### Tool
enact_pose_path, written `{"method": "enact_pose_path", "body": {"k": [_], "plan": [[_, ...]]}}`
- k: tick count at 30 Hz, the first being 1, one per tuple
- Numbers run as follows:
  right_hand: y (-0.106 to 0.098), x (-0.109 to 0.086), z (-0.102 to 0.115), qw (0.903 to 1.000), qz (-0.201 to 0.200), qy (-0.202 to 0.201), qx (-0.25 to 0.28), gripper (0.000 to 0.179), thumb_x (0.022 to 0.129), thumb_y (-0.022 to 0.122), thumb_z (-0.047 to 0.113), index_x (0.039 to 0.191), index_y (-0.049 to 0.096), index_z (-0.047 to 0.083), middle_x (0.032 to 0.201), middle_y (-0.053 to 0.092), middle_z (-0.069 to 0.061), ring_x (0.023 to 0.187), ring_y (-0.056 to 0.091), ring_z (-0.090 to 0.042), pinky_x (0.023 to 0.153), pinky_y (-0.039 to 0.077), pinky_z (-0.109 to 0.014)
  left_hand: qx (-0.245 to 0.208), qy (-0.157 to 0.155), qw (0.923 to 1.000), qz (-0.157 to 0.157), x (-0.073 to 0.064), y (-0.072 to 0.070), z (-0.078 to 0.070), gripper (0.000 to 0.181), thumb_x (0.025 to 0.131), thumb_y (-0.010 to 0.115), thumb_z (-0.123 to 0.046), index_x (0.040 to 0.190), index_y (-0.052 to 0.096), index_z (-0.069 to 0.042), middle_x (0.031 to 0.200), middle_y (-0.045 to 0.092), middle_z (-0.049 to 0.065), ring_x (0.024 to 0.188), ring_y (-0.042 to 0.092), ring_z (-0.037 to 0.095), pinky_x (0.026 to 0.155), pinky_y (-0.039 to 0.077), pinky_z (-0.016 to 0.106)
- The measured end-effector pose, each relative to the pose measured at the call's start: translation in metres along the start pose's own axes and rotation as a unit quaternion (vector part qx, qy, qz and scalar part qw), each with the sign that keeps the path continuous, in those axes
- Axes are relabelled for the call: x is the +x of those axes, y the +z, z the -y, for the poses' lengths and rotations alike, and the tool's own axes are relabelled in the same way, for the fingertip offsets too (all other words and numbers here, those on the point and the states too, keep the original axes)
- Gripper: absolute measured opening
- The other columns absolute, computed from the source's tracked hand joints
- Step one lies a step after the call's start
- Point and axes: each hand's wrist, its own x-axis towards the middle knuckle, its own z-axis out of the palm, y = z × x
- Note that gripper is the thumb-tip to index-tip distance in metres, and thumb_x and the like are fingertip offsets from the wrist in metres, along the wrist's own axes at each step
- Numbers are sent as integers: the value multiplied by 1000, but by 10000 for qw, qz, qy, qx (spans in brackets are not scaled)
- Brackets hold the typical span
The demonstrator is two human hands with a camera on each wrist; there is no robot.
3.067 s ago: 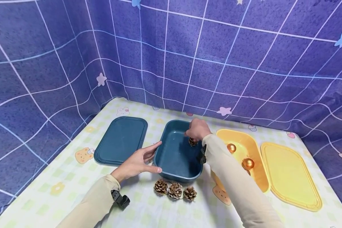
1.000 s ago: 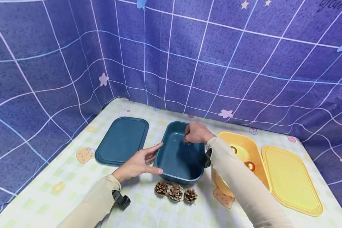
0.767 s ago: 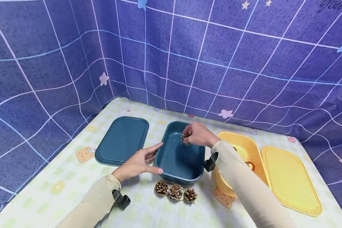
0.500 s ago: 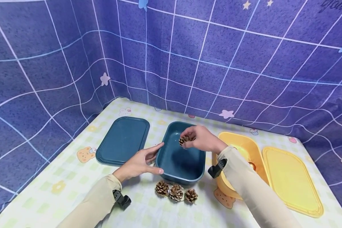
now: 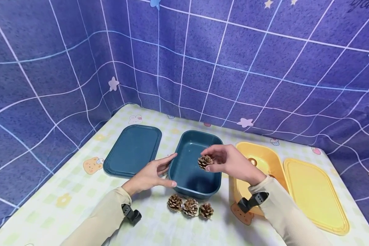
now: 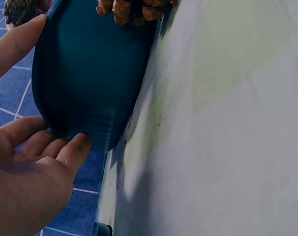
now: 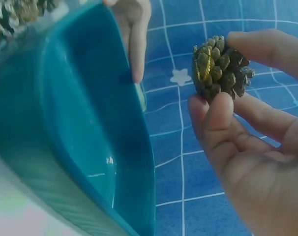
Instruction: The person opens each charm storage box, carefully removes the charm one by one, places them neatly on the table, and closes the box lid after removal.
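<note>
My right hand [image 5: 235, 163] pinches a pine cone [image 5: 204, 162] between thumb and fingers, above the right part of a dark teal plastic box [image 5: 184, 169]. In the right wrist view, a gold cord loop [image 7: 208, 66] shows on the held pine cone [image 7: 223, 73]. My left hand [image 5: 148, 176] rests at the box's left side with fingers extended, thumb by the near corner and index finger on the rim. The visible inside of the box holds nothing. In a row before its near side lie three more pine cones [image 5: 190, 207].
A dark teal lid [image 5: 133, 150] lies flat to the left. On the right stands a yellow box [image 5: 283, 174] with gold balls [image 5: 253, 161] inside, partly behind my right forearm. Beyond it lies a yellow lid [image 5: 316, 194]. A blue gridded curtain [image 5: 203, 61] hangs behind the table.
My right hand has lifted the pine cone from the teal box's floor and brought it nearer, turning so the cone shows. My left hand has stayed at the box.
</note>
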Motion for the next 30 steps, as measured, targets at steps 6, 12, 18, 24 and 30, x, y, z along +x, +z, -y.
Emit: {"method": "enact_pose_path", "body": {"k": [6, 12, 18, 24, 30], "plan": [[1, -23, -2, 9994, -98, 63, 338, 40, 84, 77, 10, 123, 70, 13, 90, 65, -4, 71, 56, -8, 62, 48, -20, 27, -12, 10000, 6, 0, 0, 0, 99, 83, 84, -27, 161, 23, -21, 170, 15, 9, 154, 24, 37, 122, 33, 44], [3, -43, -4, 9987, -15, -88, 494, 41, 85, 76, 9, 125, 68, 9, 101, 72, -8, 72, 62, -5, 64, 54, -22, 16, -4, 10000, 9, 0, 0, -2, 99, 83, 84, -26, 161, 23, -20, 170, 16, 10, 153, 24, 38, 122, 33, 45], [7, -57, -8, 9994, 88, -272, 214, 41, 85, 77, 12, 125, 68, 8, 109, 74, -9, 74, 66, -4, 66, 57, -24, 8, -59, 10000, -8, 1, 0, -3, 100, 82, 84, -26, 161, 23, -20, 170, 16, 10, 153, 25, 39, 122, 34, 45], [12, -69, -9, 9989, 165, -386, 194, 40, 86, 77, 14, 124, 68, 6, 115, 73, -10, 78, 67, -4, 70, 58, -23, 7, -40, 10000, -27, 1, 1, -4, 100, 82, 84, -26, 161, 24, -20, 170, 16, 10, 153, 24, 38, 122, 33, 45], [17, -81, -13, 9976, 42, -684, 96, 37, 86, 77, 12, 121, 69, 2, 110, 74, -11, 77, 64, 0, 71, 58, -22, 18, -79, 10000, -26, 1, 1, -3, 100, 82, 85, -26, 161, 23, -19, 170, 15, 10, 153, 24, 38, 121, 34, 44]]}}
